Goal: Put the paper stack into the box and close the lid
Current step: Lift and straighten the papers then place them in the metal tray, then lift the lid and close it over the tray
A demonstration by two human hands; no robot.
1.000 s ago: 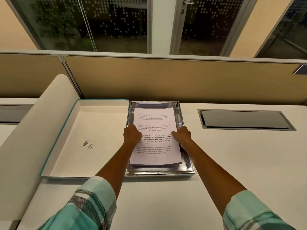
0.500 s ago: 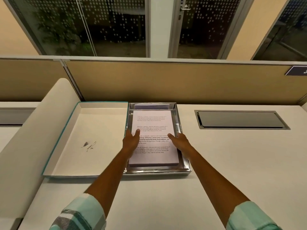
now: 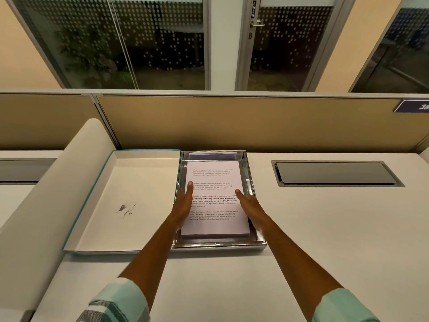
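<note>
A stack of printed white paper (image 3: 214,180) lies flat inside the shiny silver box (image 3: 253,194) in the middle of the desk. The box's lid (image 3: 130,182), white inside with a teal edge and a small dark mark, lies upside down and touching the box on its left. My left hand (image 3: 184,205) rests along the stack's left edge with fingers stretched out flat. My right hand (image 3: 248,204) lies on the stack's right edge, fingers also straight. Neither hand holds anything.
A tan partition (image 3: 232,122) runs along the far edge of the desk (image 3: 325,228). A dark recessed cable hatch (image 3: 334,174) sits to the right of the box. A pale curved divider (image 3: 46,194) rises on the left.
The stack has gone from gripped at its sides and slightly tilted to lying flat in the box. Both hands have let go and flattened onto its edges.
</note>
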